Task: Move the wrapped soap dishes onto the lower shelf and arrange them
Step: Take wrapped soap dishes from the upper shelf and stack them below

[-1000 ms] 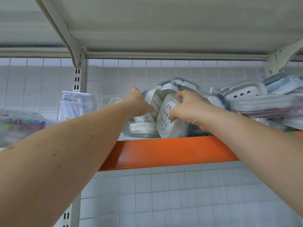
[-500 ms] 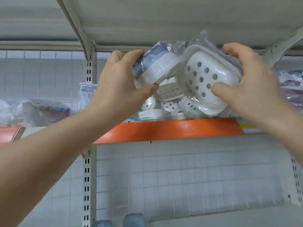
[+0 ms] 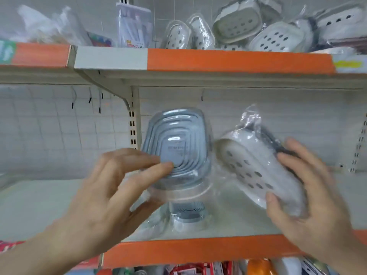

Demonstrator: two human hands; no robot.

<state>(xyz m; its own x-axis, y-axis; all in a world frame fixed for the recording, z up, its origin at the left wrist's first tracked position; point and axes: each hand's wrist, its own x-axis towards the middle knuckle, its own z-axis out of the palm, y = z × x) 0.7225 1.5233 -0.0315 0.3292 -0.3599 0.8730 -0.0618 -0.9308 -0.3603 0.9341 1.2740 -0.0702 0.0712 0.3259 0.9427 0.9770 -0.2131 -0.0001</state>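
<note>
My left hand (image 3: pixel 111 191) holds a wrapped soap dish (image 3: pixel 176 143) upright with its blue-grey ribbed underside facing me, fingers across the front and thumb below. My right hand (image 3: pixel 309 195) grips a second wrapped dish (image 3: pixel 248 171), white with round holes and tilted, thumb on its lower edge. Both dishes hover just above the lower shelf (image 3: pixel 49 205). Another wrapped blue-grey dish (image 3: pixel 188 213) lies on that shelf beneath them. Several wrapped dishes (image 3: pixel 236 24) are piled on the upper shelf (image 3: pixel 238 60).
A slotted upright post (image 3: pixel 135 124) stands behind the left dish. Bagged goods (image 3: pixel 49 26) and a pack of white items (image 3: pixel 135 24) sit at the upper shelf's left. The lower shelf has an orange front edge (image 3: pixel 198 249), with packaged goods (image 3: pixel 198 269) below it.
Both hands lifted one wrapped dish each off the upper shelf's pile and carried them down to the lower shelf. My view tilted downward with them.
</note>
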